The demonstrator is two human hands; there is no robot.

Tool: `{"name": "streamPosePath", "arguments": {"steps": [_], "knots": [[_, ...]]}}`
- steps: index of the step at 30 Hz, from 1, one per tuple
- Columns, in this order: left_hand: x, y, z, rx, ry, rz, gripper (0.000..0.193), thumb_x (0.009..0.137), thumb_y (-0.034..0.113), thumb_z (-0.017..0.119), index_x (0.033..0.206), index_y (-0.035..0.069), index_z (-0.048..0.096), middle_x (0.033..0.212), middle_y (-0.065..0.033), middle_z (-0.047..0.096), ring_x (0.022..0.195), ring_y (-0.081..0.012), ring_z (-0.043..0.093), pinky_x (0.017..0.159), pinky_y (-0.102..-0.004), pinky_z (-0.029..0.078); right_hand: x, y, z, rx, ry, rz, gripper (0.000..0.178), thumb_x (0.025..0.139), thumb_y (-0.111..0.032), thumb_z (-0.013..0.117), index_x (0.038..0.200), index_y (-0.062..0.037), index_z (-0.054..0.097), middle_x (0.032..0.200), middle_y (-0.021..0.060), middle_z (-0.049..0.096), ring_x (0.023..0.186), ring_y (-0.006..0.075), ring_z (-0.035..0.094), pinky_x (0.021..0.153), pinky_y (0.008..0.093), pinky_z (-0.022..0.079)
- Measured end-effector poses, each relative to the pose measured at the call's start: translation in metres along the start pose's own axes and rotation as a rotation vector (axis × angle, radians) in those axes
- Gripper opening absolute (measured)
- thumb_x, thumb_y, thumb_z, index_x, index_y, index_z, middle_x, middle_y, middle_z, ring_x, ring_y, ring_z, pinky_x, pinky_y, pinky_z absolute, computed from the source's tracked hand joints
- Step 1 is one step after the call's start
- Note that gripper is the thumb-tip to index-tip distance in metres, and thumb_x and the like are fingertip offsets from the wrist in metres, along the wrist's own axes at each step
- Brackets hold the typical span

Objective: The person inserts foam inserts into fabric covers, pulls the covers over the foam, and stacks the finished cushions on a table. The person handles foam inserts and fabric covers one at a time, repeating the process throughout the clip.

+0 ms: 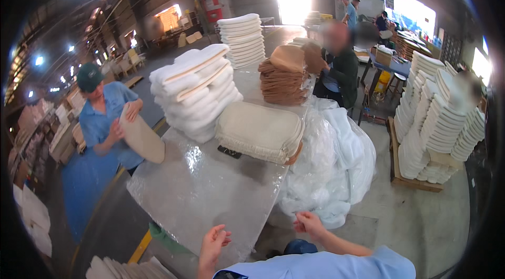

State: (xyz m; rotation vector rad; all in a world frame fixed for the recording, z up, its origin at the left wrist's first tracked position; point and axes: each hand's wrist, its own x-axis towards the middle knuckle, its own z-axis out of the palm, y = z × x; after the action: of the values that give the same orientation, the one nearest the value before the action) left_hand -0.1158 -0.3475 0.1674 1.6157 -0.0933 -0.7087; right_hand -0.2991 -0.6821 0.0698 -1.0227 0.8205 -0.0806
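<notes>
My left hand [213, 243] is raised over the near edge of the plastic-covered table [210, 189], fingers loosely bent and apart, nothing in it. Off the table's right side, my right hand [309, 224] is held with fingers curled in; I see nothing in it. It is nearest a heap of clear plastic bags [321, 158] with white padding inside. On the table ahead lies a stack of cream fabric covers [259, 129] with ruffled edges, a brown edge showing beneath. A small dark item [230, 151] sticks out at its left. Neither hand touches these things.
Behind the covers stand white fluffy pads [194, 89], a white cushion stack [242, 39] and brown folded covers [283, 82]. A co-worker at left handles a beige cushion [141, 134]; another stands beyond the brown covers. A loaded pallet [415, 181] is at right.
</notes>
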Motion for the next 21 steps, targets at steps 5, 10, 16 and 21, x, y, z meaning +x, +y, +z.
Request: {"name": "streamPosePath", "arguments": {"steps": [5,10,16,21], "knots": [[0.054,0.031,-0.007,0.020,0.083,0.084,0.044,0.107,0.028,0.065,0.143,0.003,0.058,0.119,-0.0123,0.072,0.098,-0.0216,0.072,0.087,-0.0361,0.059,0.132,-0.161,0.045,0.071,-0.175,-0.179,0.045,0.105,-0.042,0.067,0.132,-0.0065,0.063,0.104,0.0100,0.072,0.081,0.0186,0.070,0.074,0.0354,0.059],[0.101,0.047,-0.027,-0.078,0.351,0.070,0.041,0.107,0.030,0.065,0.140,0.005,0.062,0.115,-0.0098,0.074,0.094,-0.0185,0.071,0.083,-0.0332,0.059,0.258,-0.360,0.125,0.067,-0.365,-0.349,0.045,0.106,-0.049,0.062,0.128,-0.0103,0.061,0.097,0.0098,0.072,0.075,0.0203,0.070,0.066,0.0362,0.058],[0.120,0.108,0.005,-0.183,0.626,0.019,0.037,0.109,0.029,0.062,0.136,0.003,0.062,0.115,-0.0109,0.074,0.094,-0.0198,0.071,0.086,-0.0365,0.059,0.394,-0.562,0.258,-0.058,-0.336,-0.419,0.061,0.100,-0.062,0.062,0.135,-0.0118,0.060,0.102,0.0112,0.070,0.077,0.0210,0.064,0.066,0.0401,0.054],[0.123,0.074,0.024,-0.304,0.701,-0.057,0.032,0.109,0.028,0.062,0.130,0.004,0.062,0.117,-0.0140,0.074,0.095,-0.0233,0.073,0.086,-0.0386,0.060,0.468,-0.701,0.335,-0.246,-0.005,-0.630,0.080,0.088,-0.077,0.066,0.131,-0.0099,0.066,0.101,0.0063,0.065,0.074,0.0213,0.054,0.066,0.0413,0.046]]}}
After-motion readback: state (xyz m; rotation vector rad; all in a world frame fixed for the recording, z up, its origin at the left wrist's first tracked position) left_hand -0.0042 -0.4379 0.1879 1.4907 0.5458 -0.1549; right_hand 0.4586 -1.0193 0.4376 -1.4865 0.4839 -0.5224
